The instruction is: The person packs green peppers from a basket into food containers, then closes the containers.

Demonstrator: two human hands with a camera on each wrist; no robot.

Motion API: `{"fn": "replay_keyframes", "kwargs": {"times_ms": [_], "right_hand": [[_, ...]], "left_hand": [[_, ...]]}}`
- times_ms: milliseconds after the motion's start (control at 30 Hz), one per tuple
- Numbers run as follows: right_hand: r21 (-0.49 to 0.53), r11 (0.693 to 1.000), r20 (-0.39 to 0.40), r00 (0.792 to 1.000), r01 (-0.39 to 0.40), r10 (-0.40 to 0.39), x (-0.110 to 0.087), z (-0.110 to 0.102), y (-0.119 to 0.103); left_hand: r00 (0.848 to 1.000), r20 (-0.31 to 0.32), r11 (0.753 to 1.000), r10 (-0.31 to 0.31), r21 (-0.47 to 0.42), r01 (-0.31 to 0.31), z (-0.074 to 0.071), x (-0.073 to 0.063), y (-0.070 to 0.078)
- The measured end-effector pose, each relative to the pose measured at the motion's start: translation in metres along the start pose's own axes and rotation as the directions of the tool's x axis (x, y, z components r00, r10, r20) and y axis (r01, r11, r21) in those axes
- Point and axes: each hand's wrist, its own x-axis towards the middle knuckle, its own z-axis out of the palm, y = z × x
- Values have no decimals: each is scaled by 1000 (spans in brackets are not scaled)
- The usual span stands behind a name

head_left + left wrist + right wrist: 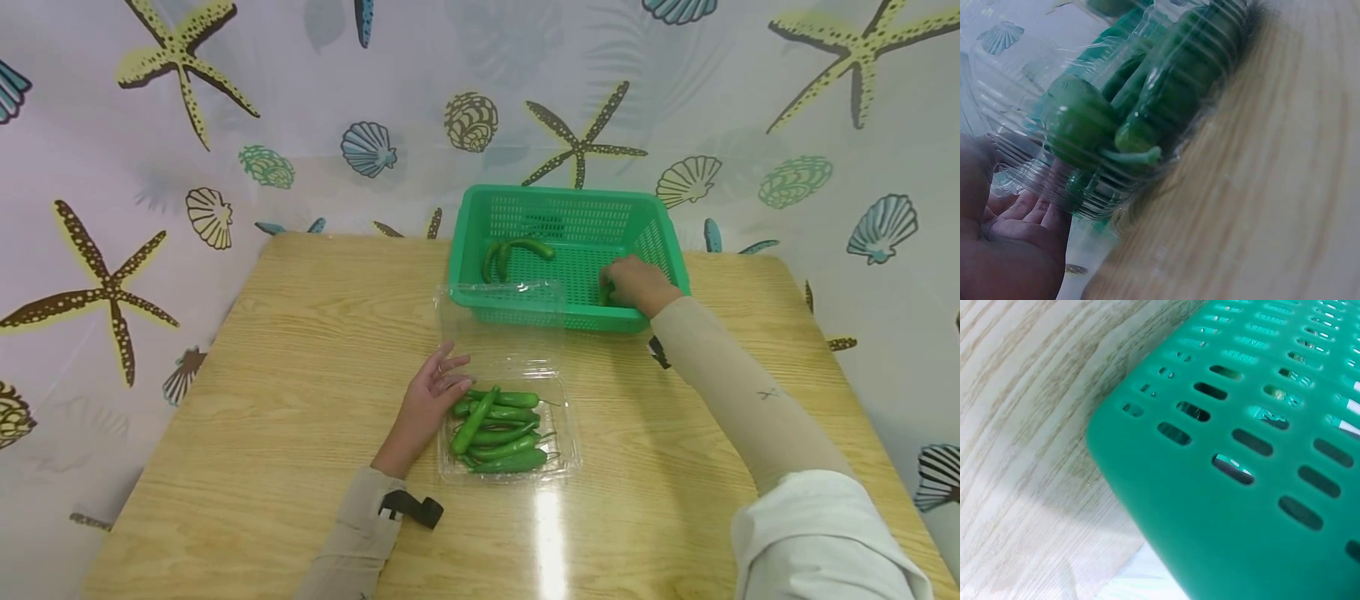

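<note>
Beside the left edge of a clear plastic clamshell box (572,437), my left hand (427,400) has its fingers loosely extended and the thumb near the peppers. In the left wrist view its fingers (1054,212) touch the ridged wall. Several long green peppers (506,446) lie in the box, one slanting across the others. My right hand (641,283) reaches into a green plastic basket (585,312) and pinches a green pepper (604,296), mostly hidden by the fingers. The right wrist view shows the basket's slotted wall (1172,506), not the hand.
A few curved green peppers (528,244) lie at the basket's left side. The box's transparent lid (498,333) stands open, its far edge overlapping the basket's front in view. Both rest on a wooden table (322,333), with a shell-patterned cloth (300,92) behind.
</note>
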Motion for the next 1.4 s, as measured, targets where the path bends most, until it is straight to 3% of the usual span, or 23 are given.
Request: {"fn": "replay_keyframes", "kwargs": {"times_ms": [367, 767, 1067, 1233, 1400], "right_hand": [[33, 999, -26, 999, 23, -22, 6, 6, 4], [152, 988, 24, 1000, 4, -7, 6, 4, 2], [213, 977, 33, 999, 6, -14, 7, 3, 2], [248, 969, 5, 1000, 18, -20, 7, 2, 3], [284, 958, -45, 999, 41, -29, 8, 3, 5]], "left_hand": [[1000, 11, 1000, -19, 3, 19, 6, -6, 24], [1000, 10, 1000, -27, 5, 27, 7, -6, 28], [1000, 9, 1000, -17, -3, 17, 4, -4, 18], [1000, -4, 1000, -10, 11, 10, 1, 0, 3], [1000, -8, 999, 17, 33, -17, 1, 0, -1]]}}
